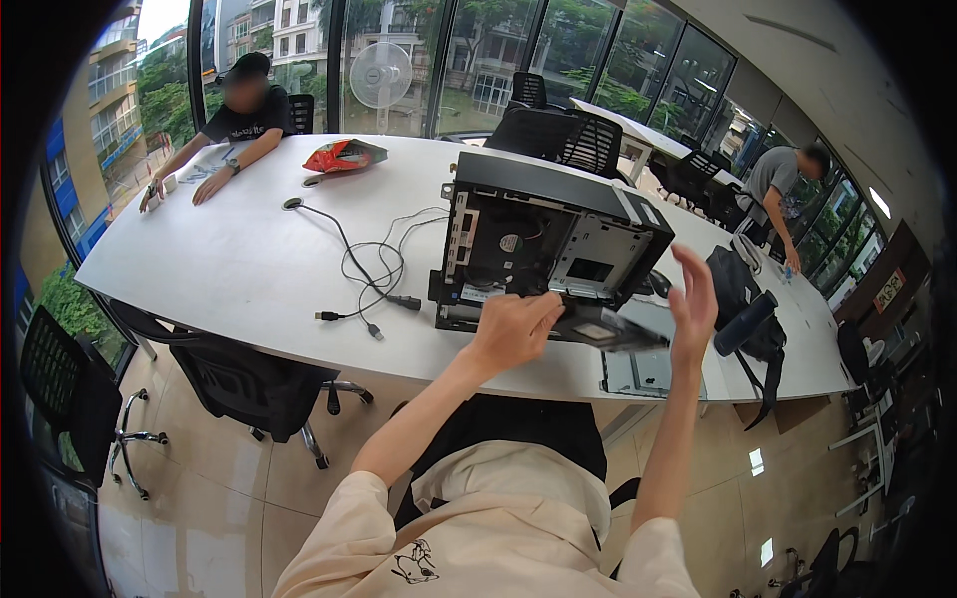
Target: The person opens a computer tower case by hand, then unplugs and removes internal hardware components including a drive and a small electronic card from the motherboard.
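Note:
A black desktop computer case (558,186) stands on the white table in front of me, its open side showing a fan and metal brackets. At its lower front, my left hand (515,332) is closed on the end of a flat dark drive-like part (610,329). That part juts out of the opening to the right and is a little blurred. Whether it is still attached inside is hidden. My right hand (693,307) is raised beside the case's right edge, fingers apart, holding nothing. A flat metal panel (638,371) lies below the part at the table's near edge.
Loose black cables (374,284) lie left of the case. Farther back is a red bag (344,156). To the right sit a black backpack (738,289) and a dark bottle (746,323). One person sits at the far left; another bends over the table at right.

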Demonstrator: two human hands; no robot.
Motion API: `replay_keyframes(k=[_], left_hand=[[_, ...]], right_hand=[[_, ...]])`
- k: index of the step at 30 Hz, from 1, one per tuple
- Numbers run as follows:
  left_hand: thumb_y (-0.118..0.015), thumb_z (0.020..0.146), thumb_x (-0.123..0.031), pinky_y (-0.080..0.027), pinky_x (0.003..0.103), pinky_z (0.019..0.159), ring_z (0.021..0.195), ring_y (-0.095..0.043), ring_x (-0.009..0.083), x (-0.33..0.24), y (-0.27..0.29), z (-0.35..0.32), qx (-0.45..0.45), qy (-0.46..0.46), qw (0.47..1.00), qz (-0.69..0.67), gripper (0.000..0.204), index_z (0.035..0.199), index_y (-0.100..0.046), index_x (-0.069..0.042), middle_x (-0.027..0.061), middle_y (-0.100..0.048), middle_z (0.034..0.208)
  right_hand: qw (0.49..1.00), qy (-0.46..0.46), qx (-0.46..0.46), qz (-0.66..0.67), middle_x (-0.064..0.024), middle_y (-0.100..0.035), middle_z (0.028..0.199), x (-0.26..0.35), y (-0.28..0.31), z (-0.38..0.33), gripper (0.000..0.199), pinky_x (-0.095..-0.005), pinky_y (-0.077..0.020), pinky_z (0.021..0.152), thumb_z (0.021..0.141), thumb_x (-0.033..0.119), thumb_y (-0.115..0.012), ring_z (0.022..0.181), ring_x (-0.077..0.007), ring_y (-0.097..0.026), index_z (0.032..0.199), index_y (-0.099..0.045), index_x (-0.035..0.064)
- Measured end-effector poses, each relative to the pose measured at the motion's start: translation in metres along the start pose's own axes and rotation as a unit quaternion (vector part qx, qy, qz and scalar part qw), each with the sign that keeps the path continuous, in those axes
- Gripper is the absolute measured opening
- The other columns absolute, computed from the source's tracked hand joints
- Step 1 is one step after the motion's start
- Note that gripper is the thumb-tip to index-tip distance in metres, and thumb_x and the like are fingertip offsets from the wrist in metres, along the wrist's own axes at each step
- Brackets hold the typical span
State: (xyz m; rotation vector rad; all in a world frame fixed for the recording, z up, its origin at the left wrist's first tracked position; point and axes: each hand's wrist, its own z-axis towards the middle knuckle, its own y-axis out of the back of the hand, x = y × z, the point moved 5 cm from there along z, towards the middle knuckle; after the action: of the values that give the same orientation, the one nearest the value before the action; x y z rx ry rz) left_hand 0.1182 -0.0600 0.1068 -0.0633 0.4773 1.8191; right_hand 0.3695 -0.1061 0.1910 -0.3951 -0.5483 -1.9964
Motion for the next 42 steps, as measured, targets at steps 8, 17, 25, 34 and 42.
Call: replay_keyframes(k=[8,17,25,34,42], left_hand=[[-0.072,0.095,-0.012,-0.045,0.038,0.054,0.056,-0.061,0.0300,-0.010,-0.029,-0.024,0.036,0.039,0.997,-0.061,0.010,0.099,-0.066,-0.005,0.0110,-0.065,0.071],[-0.070,0.098,-0.030,-0.051,0.039,0.059,0.059,-0.066,0.0278,-0.016,-0.021,-0.042,0.208,0.266,0.940,-0.034,0.027,0.089,-0.070,-0.004,0.0110,-0.067,0.065],[-0.043,0.110,-0.055,-0.058,0.033,0.070,0.077,-0.075,0.0211,0.013,-0.055,-0.084,0.408,0.441,0.770,-0.214,0.064,0.101,-0.076,0.000,0.0087,-0.075,0.080],[-0.049,0.110,-0.052,-0.055,0.030,0.079,0.090,-0.069,0.0149,0.034,-0.097,-0.101,0.292,0.449,0.711,-0.457,0.057,0.112,-0.076,-0.001,0.0063,-0.076,0.101],[-0.054,0.110,-0.044,-0.043,0.029,0.101,0.109,-0.062,0.0110,0.046,-0.110,-0.109,0.214,0.419,0.769,-0.432,0.051,0.116,-0.076,0.001,0.0047,-0.075,0.111]], right_hand=[[0.964,-0.121,-0.079,0.224,-0.0180,-0.064,0.137,-0.026,-0.010,-0.175,0.083,-0.0414,-0.0455,0.113,0.080,0.033,-0.093,0.129,-0.0251,-0.062,0.143,-0.055,-0.0040],[0.921,-0.351,-0.096,0.140,-0.0117,-0.071,0.115,-0.057,-0.031,-0.218,0.043,-0.0322,-0.0567,0.090,0.084,0.001,-0.086,0.100,-0.0187,-0.070,0.120,-0.063,-0.0048],[0.875,-0.340,-0.256,0.230,-0.0118,-0.066,0.120,-0.065,-0.037,-0.238,0.048,-0.0349,-0.0533,0.096,0.087,0.005,-0.080,0.106,-0.0208,-0.067,0.129,-0.058,-0.0028],[0.843,-0.371,-0.266,0.285,-0.0113,-0.065,0.125,-0.052,-0.045,-0.233,0.052,-0.0350,-0.0526,0.099,0.088,0.008,-0.075,0.114,-0.0229,-0.065,0.135,-0.055,-0.0011],[0.851,-0.355,-0.280,0.265,-0.0116,-0.065,0.124,-0.055,-0.046,-0.237,0.050,-0.0350,-0.0525,0.100,0.088,0.004,-0.075,0.113,-0.0229,-0.066,0.133,-0.056,-0.0026]])
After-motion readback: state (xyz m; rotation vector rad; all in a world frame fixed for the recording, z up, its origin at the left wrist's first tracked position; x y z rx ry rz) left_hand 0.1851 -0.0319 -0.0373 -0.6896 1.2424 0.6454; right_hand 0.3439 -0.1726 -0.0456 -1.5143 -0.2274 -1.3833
